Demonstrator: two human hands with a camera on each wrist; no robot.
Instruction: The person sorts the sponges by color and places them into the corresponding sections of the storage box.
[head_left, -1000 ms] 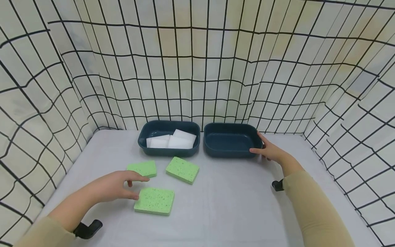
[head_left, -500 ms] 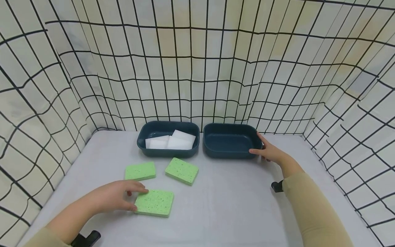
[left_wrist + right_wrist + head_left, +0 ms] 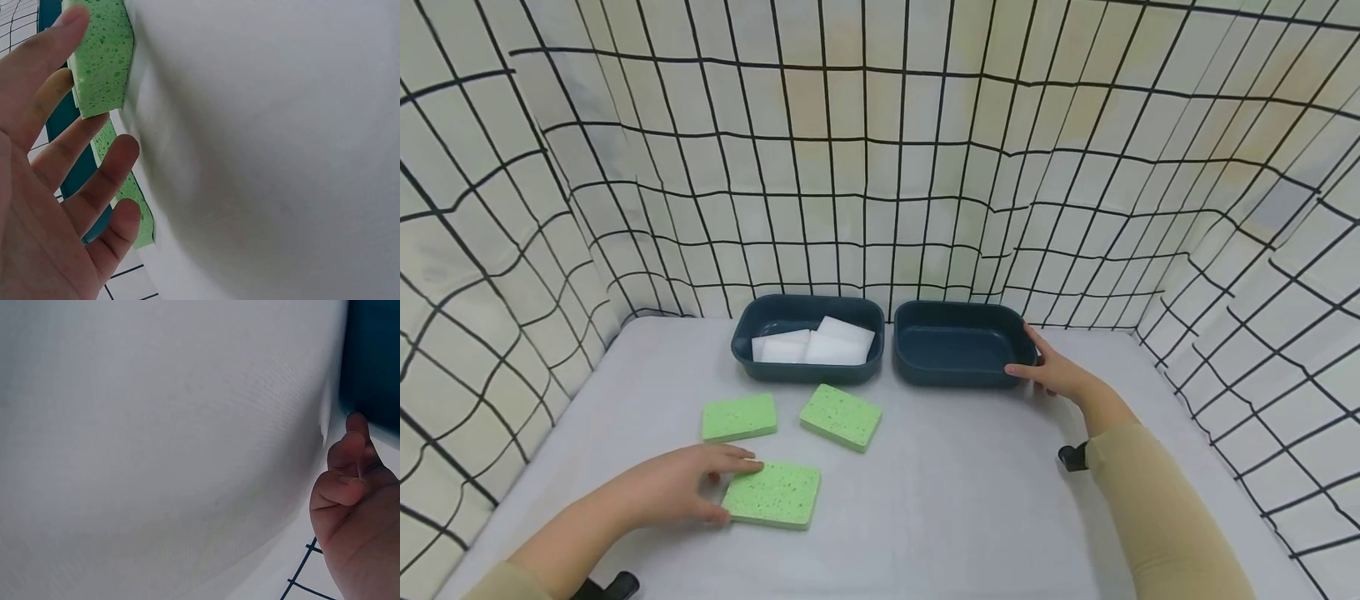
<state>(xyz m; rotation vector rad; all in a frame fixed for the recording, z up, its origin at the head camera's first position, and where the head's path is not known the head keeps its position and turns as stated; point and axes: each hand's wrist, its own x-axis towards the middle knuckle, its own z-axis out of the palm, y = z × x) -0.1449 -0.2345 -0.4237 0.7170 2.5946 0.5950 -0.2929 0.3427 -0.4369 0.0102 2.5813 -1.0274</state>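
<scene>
Head view: left hand [image 3: 681,492], fingers spread, touches nearest sponge [image 3: 772,495] ungripped; should pinch both edges squarely. Right hand [image 3: 1054,371] steadies empty bin [image 3: 958,357].

Two bins side by side at table [image 3: 970,500] rear: left bin [image 3: 808,337] holding white pads [image 3: 812,346], right bin [image 3: 958,343] just beside it. Three sponges before left bin: far-left sponge [image 3: 739,417], middle sponge [image 3: 841,416] to its right, near sponge [image 3: 772,495] closest. Left hand [image 3: 681,492] at near sponge's left edge. Right hand [image 3: 1056,371] against right bin's right end.
</scene>
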